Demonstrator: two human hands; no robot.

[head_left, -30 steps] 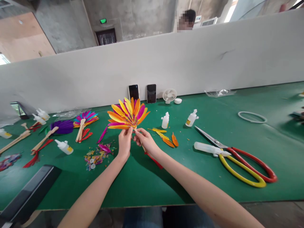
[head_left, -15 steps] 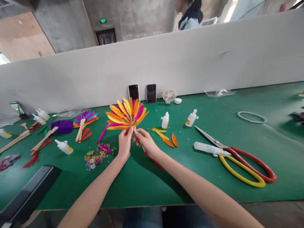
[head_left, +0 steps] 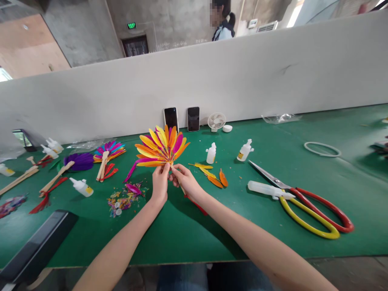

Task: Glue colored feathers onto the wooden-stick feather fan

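A feather fan (head_left: 163,146) of yellow, orange and magenta feathers is held up over the table, spread away from me. My left hand (head_left: 160,182) is closed on the base of the feathers. Beside it, my right hand (head_left: 184,180) grips the fan's light handle just below the feathers, and most of the handle is hidden by that hand. A red tassel hangs out under my right wrist. Loose yellow and orange feathers (head_left: 211,177) lie to the right of my hands. Left of them is a pile of colourful scraps (head_left: 124,200) with a magenta feather.
Big scissors (head_left: 306,206) with red and yellow handles lie at right, a glue bottle (head_left: 262,187) across them. Two more bottles stand behind. Two phones (head_left: 193,119) and a small fan (head_left: 216,120) line the white partition (head_left: 121,93). Finished-looking feather fans (head_left: 79,161) lie at left. A person is beyond the partition.
My hands and the feather fan stay almost still. Beyond the partition, the person has moved to the left.
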